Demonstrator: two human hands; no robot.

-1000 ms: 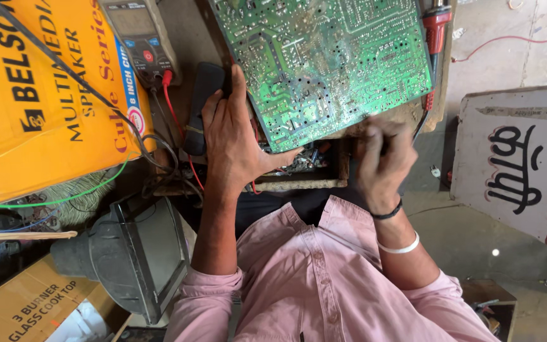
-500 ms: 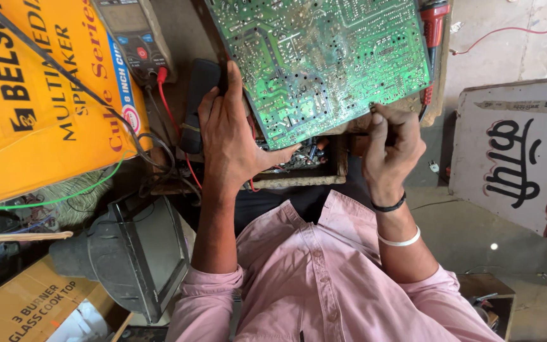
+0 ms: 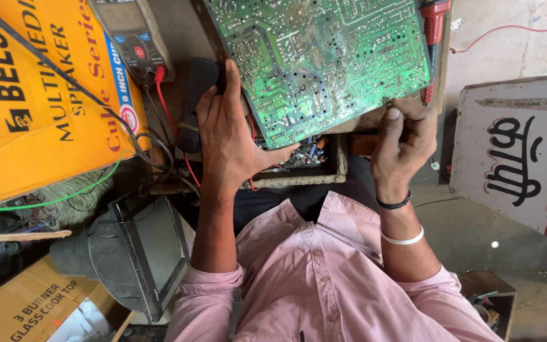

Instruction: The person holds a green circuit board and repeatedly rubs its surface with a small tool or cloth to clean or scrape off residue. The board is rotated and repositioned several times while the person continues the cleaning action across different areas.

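The green circuit board (image 3: 321, 63) sits tilted, solder side up, over the wooden frame (image 3: 299, 174) at the edge of the bench (image 3: 178, 25), and everything else is placed here against that board.

The left hand (image 3: 232, 136) lies spread along the board's left edge, fingers stretched up beside it and the thumb hooked under its lower corner; compared with a second ago it has hardly moved, so the board stays propped at much the same angle. The right hand (image 3: 403, 145) has changed more: a second ago it sat tucked close under the board's lower right edge, and now it has shifted slightly out and down, loosely curled, thumb and forefinger pinched together just at that edge. Whether something small is held in the pinch I cannot tell. Judging from that, the left hand is doing the steadying while the right works at or picks along the lower right margin.

Left of the board, a multimeter (image 3: 131, 38) lies with its red lead (image 3: 166, 101) trailing down, and beyond it a large yellow carton (image 3: 33, 95). A red-handled screwdriver (image 3: 433, 25) rests by the board's upper right corner. Below and left of the board stands a grey picture tube (image 3: 128, 256).
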